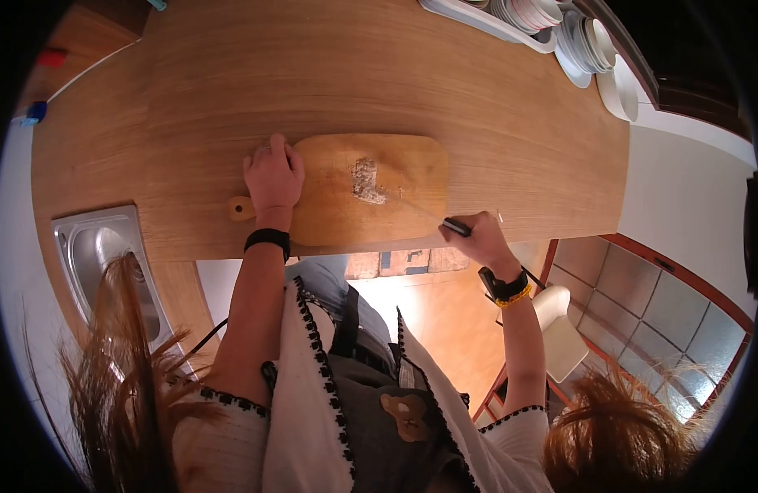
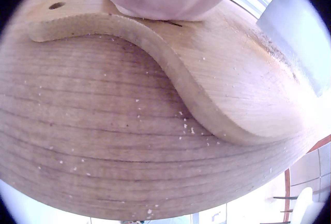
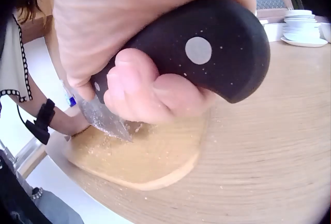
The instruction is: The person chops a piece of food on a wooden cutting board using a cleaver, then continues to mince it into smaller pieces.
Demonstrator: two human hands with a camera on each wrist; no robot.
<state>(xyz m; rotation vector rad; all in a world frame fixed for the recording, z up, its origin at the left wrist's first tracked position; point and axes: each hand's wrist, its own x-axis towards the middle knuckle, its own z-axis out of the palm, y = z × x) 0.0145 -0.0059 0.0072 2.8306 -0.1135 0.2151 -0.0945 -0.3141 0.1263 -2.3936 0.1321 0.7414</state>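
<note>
A wooden cutting board [image 1: 412, 156] lies on the counter, its short handle [image 1: 241, 209] pointing left. Near the handle my left hand [image 1: 274, 177] grips the board's left end with bent fingers. My right hand [image 1: 482, 238] holds a kitchen knife by its black riveted handle [image 3: 217, 48], fingers wrapped around it. The broad knife blade [image 3: 106, 119] slants over the board, crumbs sticking to it. A small heap of finely chopped, pale and brownish food [image 1: 366, 182] lies mid-board, in front of the blade. In the left wrist view, the blade [image 2: 300, 32] stands at the right.
Pale crumbs [image 2: 186, 125] are scattered on the wooden counter [image 1: 206, 107]. A steel sink [image 1: 108, 255] is at the left. Stacked bowls and plates [image 1: 588, 49] and a white dish tray [image 1: 494, 25] stand at the far right. A pale chair [image 1: 555, 329] is below, right.
</note>
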